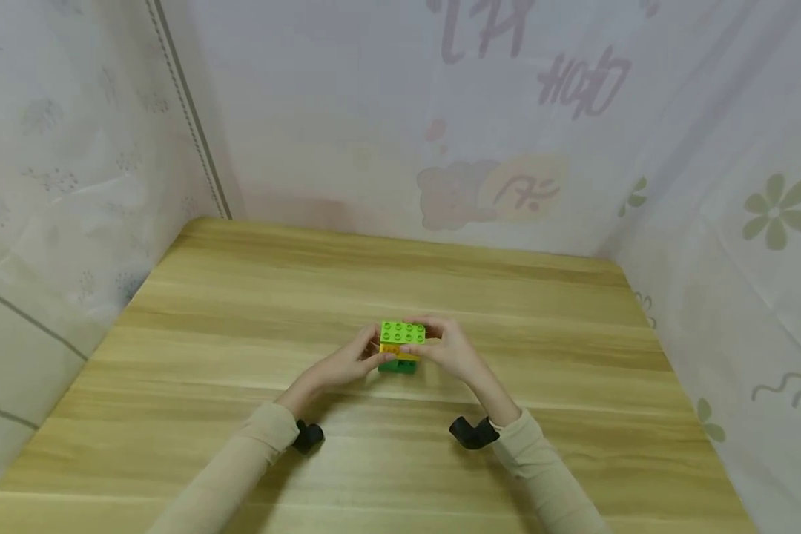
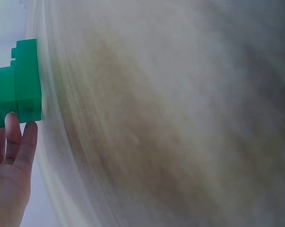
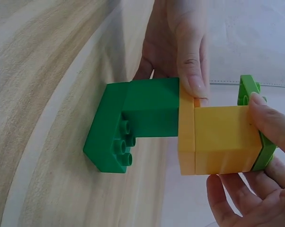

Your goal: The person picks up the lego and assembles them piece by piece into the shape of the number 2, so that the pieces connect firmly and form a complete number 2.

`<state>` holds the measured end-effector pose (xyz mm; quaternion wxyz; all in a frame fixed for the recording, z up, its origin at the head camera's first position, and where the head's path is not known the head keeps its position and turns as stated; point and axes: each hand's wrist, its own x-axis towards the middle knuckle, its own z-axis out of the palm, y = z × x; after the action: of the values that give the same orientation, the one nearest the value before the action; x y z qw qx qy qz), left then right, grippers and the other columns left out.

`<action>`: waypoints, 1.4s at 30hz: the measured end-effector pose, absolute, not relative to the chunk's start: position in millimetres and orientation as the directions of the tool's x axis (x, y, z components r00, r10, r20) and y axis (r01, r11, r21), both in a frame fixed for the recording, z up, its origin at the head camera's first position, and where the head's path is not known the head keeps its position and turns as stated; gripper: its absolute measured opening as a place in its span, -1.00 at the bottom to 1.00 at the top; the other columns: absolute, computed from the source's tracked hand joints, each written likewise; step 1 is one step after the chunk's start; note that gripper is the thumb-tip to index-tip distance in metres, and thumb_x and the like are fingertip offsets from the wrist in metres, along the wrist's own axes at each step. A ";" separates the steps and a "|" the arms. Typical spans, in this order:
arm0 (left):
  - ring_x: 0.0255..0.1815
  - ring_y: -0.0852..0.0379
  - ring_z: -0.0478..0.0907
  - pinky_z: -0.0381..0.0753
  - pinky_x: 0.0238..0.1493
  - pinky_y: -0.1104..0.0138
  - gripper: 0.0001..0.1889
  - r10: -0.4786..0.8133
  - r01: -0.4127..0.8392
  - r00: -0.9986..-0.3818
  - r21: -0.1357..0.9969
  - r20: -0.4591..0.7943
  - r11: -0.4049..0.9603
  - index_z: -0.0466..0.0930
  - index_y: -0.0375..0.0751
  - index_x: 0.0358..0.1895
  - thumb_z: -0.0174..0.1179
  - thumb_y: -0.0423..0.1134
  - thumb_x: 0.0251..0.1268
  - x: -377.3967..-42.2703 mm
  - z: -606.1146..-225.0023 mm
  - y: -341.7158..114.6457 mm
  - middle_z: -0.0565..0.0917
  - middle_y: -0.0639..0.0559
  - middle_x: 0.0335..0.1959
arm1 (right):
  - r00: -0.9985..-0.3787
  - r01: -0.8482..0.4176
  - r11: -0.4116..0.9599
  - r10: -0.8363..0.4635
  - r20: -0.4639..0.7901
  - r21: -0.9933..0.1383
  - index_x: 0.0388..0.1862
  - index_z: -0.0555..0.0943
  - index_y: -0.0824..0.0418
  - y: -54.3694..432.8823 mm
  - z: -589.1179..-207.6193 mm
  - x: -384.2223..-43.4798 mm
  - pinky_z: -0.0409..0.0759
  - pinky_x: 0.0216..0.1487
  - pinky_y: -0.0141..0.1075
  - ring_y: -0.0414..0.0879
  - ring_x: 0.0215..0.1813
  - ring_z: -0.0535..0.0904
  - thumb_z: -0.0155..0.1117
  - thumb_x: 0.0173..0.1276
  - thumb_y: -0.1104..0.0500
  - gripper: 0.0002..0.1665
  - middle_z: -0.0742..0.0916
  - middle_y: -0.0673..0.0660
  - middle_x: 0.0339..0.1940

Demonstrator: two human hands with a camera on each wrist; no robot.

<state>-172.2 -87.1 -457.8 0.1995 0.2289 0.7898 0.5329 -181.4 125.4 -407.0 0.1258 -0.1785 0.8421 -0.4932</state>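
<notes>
A stack of toy building bricks stands between my hands on the table. At its bottom is a dark green brick (image 3: 103, 135), with a second dark green brick (image 3: 152, 106) set off to one side on it. Above come a flat orange brick (image 3: 186, 146), a yellow brick (image 3: 225, 137) and a light green brick (image 1: 403, 332) with studs up. My left hand (image 1: 342, 366) holds the stack's middle, thumb against the orange brick and fingertips by the dark green ones. With thumb and fingers, my right hand (image 1: 455, 354) grips the yellow and light green bricks.
The wooden table (image 1: 294, 289) extends around the stack on all sides. Patterned cloth (image 1: 347, 96) hangs behind it and along both sides. A black curved piece (image 1: 474, 432) sits at the right wrist, another (image 1: 308, 436) at the left.
</notes>
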 end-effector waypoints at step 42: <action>-0.15 0.06 0.37 0.42 -0.20 0.38 -0.67 0.594 0.162 -0.803 0.938 -0.057 0.308 0.18 -0.16 0.06 -0.02 -0.11 0.37 -170.8 -458.6 -86.0 0.35 -0.14 0.00 | -0.903 0.039 0.276 -0.402 -0.153 -0.960 0.15 0.45 0.33 121.7 -391.2 -166.0 0.58 -0.11 -0.28 -0.20 -0.18 0.57 0.30 0.17 0.27 -0.47 0.63 0.32 0.00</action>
<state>-170.8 -86.0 -458.6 0.2013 0.2410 0.7833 0.5365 -166.0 121.7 -391.2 0.1869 -0.1167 0.7767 -0.5901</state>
